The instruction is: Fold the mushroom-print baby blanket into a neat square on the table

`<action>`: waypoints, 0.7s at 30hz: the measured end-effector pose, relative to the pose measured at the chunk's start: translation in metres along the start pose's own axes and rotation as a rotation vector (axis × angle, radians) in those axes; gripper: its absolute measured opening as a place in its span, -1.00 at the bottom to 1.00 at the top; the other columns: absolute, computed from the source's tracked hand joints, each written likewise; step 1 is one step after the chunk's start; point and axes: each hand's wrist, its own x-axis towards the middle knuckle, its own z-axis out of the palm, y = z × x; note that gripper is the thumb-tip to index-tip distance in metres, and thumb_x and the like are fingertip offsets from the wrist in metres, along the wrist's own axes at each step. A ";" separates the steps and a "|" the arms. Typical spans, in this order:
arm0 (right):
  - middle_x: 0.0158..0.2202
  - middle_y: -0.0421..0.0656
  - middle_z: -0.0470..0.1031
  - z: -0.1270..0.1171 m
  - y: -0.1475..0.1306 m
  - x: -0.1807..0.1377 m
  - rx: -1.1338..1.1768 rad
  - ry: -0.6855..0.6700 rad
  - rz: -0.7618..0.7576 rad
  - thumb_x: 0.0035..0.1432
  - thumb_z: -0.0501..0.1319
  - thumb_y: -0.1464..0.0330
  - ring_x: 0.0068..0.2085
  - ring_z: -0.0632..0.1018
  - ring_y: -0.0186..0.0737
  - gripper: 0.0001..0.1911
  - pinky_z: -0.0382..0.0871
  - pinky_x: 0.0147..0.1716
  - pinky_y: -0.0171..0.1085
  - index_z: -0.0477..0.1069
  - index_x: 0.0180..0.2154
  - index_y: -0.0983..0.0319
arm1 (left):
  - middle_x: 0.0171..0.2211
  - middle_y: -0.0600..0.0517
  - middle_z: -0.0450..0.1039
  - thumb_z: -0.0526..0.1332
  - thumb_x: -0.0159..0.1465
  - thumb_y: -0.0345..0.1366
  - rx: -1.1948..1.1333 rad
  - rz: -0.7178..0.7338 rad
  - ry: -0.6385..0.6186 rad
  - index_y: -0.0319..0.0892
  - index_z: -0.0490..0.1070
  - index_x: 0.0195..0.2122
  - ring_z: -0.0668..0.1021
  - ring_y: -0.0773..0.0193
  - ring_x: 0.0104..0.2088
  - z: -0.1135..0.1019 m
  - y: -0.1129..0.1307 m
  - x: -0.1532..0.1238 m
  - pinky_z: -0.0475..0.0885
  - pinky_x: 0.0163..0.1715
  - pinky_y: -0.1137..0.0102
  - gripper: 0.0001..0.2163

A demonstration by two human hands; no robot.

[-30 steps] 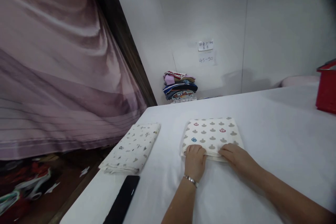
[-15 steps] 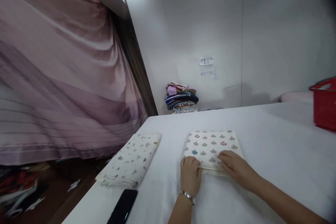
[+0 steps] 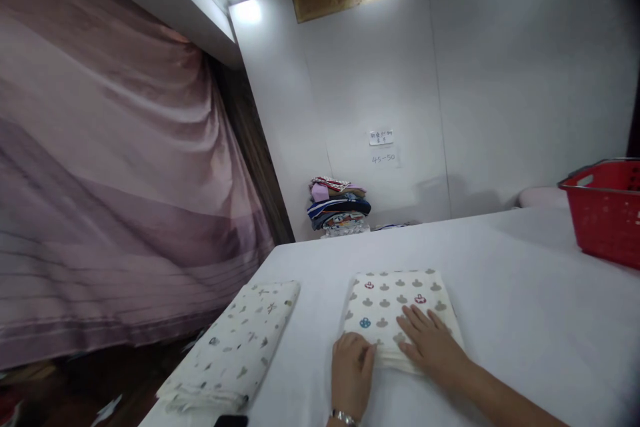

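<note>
A folded cream cloth with grey, red and blue prints (image 3: 387,297) lies on the white table (image 3: 500,293) in front of me. My right hand (image 3: 430,345) rests flat on its near half, fingers stretched out and apart. My left hand (image 3: 351,373), with a bracelet at the wrist, lies at the cloth's near left edge, fingers curled against the fold. A second folded cream cloth with small prints (image 3: 235,347) lies to the left, near the table's left edge.
A red plastic basket (image 3: 607,210) stands at the right. A stack of folded coloured clothes (image 3: 337,205) sits at the back against the white wall. A mauve curtain (image 3: 115,187) hangs at the left. A dark phone's tip (image 3: 231,421) shows at the bottom edge.
The view has tilted upward, so everything sits lower in frame. My right hand slid from the cloth's near edge onto its top and flattened. My left hand stayed at the near left edge.
</note>
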 end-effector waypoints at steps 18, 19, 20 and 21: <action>0.23 0.08 0.02 -0.010 0.070 0.086 -0.072 0.148 0.179 0.16 -0.09 0.00 0.23 0.02 0.12 -0.32 -0.19 0.14 0.12 0.14 0.17 0.29 | 0.25 -0.08 -0.03 0.04 0.19 -0.07 0.303 -0.258 -0.341 -0.11 0.13 0.16 0.07 0.00 0.23 0.034 -0.014 0.103 0.04 0.13 0.02 -0.48; 0.23 0.08 0.02 -0.006 0.076 0.086 -0.067 0.151 0.175 0.16 -0.13 -0.03 0.23 0.02 0.12 -0.29 -0.20 0.15 0.12 0.13 0.17 0.29 | 0.26 -0.06 -0.08 0.01 0.20 -0.05 0.305 -0.299 -0.384 -0.11 0.08 0.19 0.05 0.00 0.23 0.040 -0.019 0.101 0.03 0.14 0.02 -0.46; 0.23 0.08 0.02 -0.002 0.080 0.085 -0.062 0.155 0.169 0.16 -0.16 -0.04 0.23 0.02 0.11 -0.28 -0.21 0.16 0.11 0.12 0.18 0.29 | 0.27 -0.05 -0.11 -0.02 0.21 -0.03 0.297 -0.320 -0.406 -0.10 0.03 0.21 0.04 0.02 0.24 0.044 -0.023 0.098 0.02 0.15 0.04 -0.44; 0.24 0.07 0.01 0.001 0.082 0.084 -0.057 0.157 0.162 0.17 -0.18 -0.05 0.24 0.01 0.11 -0.27 -0.22 0.16 0.11 0.11 0.18 0.29 | 0.27 -0.03 -0.14 -0.03 0.21 -0.02 0.280 -0.322 -0.407 -0.10 0.01 0.22 0.03 0.04 0.24 0.047 -0.027 0.096 0.02 0.16 0.07 -0.43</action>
